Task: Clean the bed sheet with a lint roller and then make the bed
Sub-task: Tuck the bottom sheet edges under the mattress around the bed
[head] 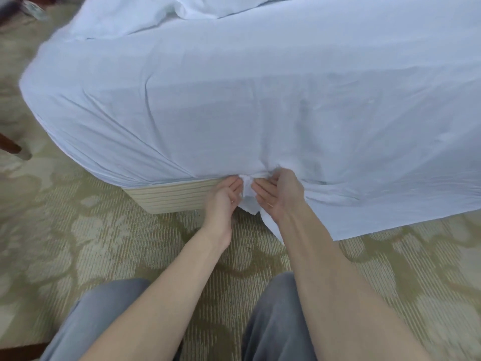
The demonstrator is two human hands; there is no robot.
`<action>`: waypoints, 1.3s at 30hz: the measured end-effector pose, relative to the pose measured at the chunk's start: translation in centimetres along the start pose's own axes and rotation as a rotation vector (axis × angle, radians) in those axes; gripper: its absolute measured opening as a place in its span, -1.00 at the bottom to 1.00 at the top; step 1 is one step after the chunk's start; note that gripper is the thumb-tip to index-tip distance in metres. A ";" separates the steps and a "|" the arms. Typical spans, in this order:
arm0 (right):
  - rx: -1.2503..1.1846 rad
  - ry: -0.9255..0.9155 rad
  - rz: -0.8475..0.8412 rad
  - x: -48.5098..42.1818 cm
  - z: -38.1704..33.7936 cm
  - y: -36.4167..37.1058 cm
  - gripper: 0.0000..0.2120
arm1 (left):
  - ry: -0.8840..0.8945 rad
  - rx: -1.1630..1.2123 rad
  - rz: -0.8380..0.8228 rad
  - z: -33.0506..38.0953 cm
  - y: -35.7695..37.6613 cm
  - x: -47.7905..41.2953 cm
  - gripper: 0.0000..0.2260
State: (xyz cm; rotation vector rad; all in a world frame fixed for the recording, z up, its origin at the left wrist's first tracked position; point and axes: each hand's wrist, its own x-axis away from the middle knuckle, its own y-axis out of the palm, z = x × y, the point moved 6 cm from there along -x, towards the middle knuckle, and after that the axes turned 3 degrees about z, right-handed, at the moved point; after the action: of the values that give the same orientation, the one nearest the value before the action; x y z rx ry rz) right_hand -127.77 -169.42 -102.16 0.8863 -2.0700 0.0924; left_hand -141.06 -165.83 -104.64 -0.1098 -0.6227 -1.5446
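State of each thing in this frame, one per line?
bed sheet: tucked left of the hands, hanging loose right of them.
left hand: fingers touching the bunched sheet edge.
right hand: palm up, touching the same bunch.
bed base: uncovered beside the left hand.

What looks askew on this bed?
The sheet is tucked only left of the hands; right of them it hangs loose toward the carpet. A bunched wad sits between left hand and right hand.
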 end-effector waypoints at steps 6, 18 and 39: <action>-0.322 0.457 -0.137 -1.6 3.5 -0.4 -0.52 | -0.024 -0.001 0.018 -1.0 3.3 1.4 -0.61; -0.714 0.220 -0.221 -2.5 -0.2 -3.5 -0.56 | -0.004 0.263 0.232 -1.4 4.1 1.2 -0.67; -0.498 0.176 -0.051 -2.4 -0.9 -3.3 -0.82 | -0.114 0.215 0.222 -0.1 4.1 1.4 -0.76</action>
State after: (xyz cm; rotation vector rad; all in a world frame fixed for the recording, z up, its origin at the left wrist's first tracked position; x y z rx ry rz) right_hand -124.19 -170.17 -104.15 0.5964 -1.7882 -0.3476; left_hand -137.31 -166.94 -102.82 -0.1008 -0.8353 -1.2561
